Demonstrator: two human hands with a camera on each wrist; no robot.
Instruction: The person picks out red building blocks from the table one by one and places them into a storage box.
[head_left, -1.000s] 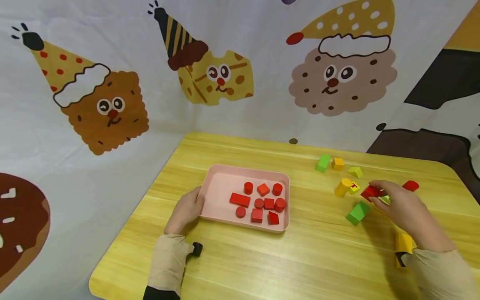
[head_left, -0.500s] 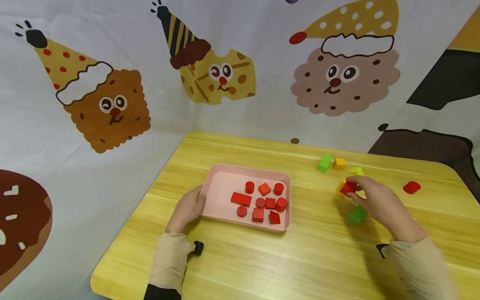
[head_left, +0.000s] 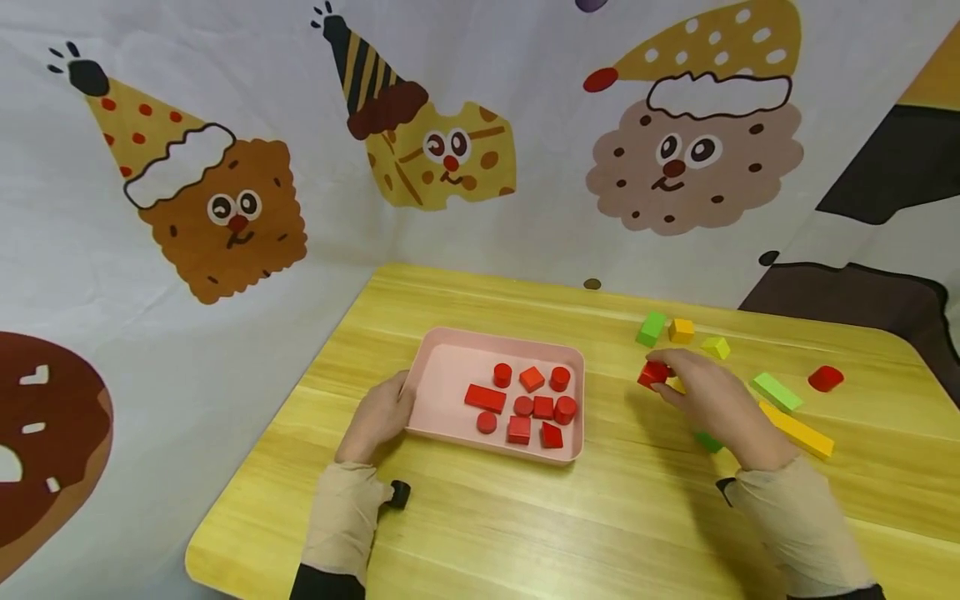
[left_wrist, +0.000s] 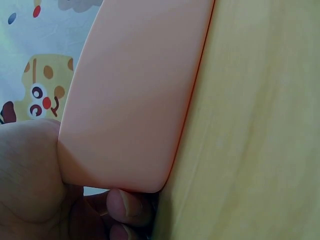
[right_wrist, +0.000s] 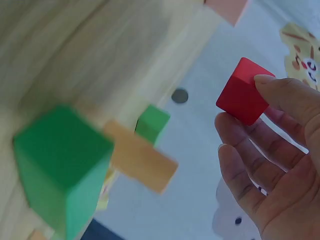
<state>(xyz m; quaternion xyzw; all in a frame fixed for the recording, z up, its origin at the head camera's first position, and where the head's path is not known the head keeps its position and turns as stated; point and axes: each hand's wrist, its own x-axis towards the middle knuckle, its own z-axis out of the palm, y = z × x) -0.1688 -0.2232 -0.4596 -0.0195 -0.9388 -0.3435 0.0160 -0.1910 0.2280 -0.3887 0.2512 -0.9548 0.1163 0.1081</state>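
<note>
My right hand (head_left: 718, 402) pinches a red block (head_left: 651, 375) above the table, between the tray and the scattered blocks. In the right wrist view, thumb and fingers hold the red block (right_wrist: 242, 95) from opposite sides. My left hand (head_left: 377, 415) grips the left end of a pink tray (head_left: 441, 379). The left wrist view has the thumb side at the tray's (left_wrist: 130, 100) rim and fingertips (left_wrist: 127, 205) curled at its corner. Several red blocks, among them a long red block (head_left: 485, 397) and a red cylinder (head_left: 502, 375), lie in the tray's middle and right part.
Right of the tray on the wooden table (head_left: 540, 525) lie a green block (head_left: 652, 329), orange cube (head_left: 681, 331), yellow-green triangle (head_left: 716, 347), light green bar (head_left: 777, 392), yellow bar (head_left: 798, 431) and red piece (head_left: 827, 378). A darker green block (head_left: 708, 442) is partly behind the right hand.
My right hand has carried the red block leftward, away from the other blocks and nearer the tray. The left hand still holds the tray, which has stayed in place.
</note>
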